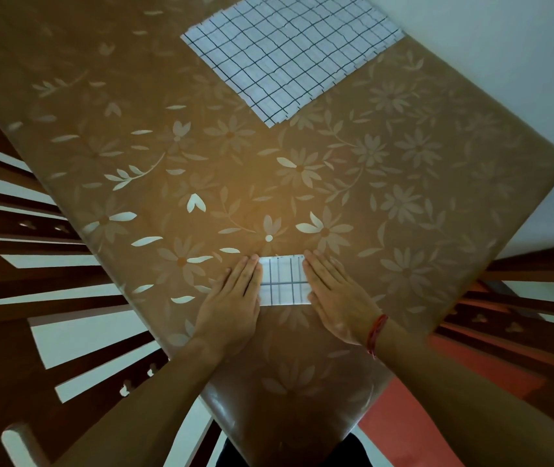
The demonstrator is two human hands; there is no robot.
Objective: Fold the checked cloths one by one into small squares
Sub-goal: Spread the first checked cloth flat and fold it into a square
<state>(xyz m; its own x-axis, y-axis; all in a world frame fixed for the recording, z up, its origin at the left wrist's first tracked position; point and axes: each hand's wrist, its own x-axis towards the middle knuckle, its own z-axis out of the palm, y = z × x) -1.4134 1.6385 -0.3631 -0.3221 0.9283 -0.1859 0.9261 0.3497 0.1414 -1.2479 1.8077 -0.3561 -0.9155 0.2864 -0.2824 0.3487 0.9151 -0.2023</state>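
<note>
The folded checked cloth (284, 280) lies near on the surface (403, 197), between the left hand (233, 298) and right hand (334, 294), both flat with straight fingers pressing its ends.

Shows a table (302, 416) under a glossy tan cover (154, 170) printed with pale flowers. Bears, at the far edge, a flat stack of unfolded checked cloths (289, 52), white with dark lines, edges slightly fanned. Holds, near the front corner and well apart from that stack, one folded checked cloth (282, 281), pinned flat at its sides by a left hand (231, 305) and a right hand (339, 298), fingers straight.
</note>
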